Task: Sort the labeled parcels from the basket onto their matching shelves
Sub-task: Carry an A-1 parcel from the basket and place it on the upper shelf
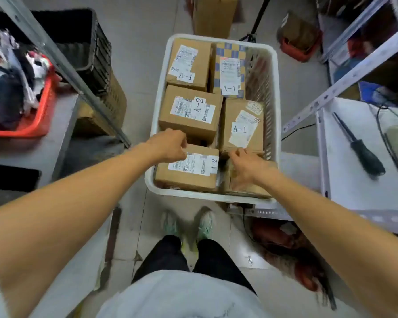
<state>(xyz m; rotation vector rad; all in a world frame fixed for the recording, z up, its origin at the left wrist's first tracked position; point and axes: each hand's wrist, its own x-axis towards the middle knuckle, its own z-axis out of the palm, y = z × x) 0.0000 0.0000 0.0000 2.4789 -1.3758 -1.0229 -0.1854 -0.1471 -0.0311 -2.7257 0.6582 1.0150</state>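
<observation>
The white slatted plastic basket (193, 195) stands on the floor between a grey metal shelf on the left (44, 145) and a white metal shelf on the right (354, 168). It is packed tight with brown cardboard parcels. That tightness is the main hazard. A box pulled up at a slant could jam against its neighbours or drag one with it.

The near-left cardboard parcel marked A-2 (189, 177) lies in the basket's near-left corner, touching the larger A-2 cardboard parcel (191, 111) behind it. To its right sits a plain brown parcel with no readable label (246, 190), pressed up to the tall A-1 cardboard parcel (241, 125).

The left hand (170, 144) has its fingers curled over the far-left corner of the near A-2 parcel and grips it there. A one-corner hold could let the box tip and slip if it is heavy.

The right hand (246, 166) reaches down over the unlabelled parcel. Its fingertips lie at the seam beside the A-1 box, but motion blur hides whether they have closed on anything, so I cannot tell. If each hand lifts a different box, both grips would be weak.

Smallest but decisive are the labels. A-1 and A-2 read alike at a glance, and the near-right box shows none, so misshelving seems a fair risk.
</observation>
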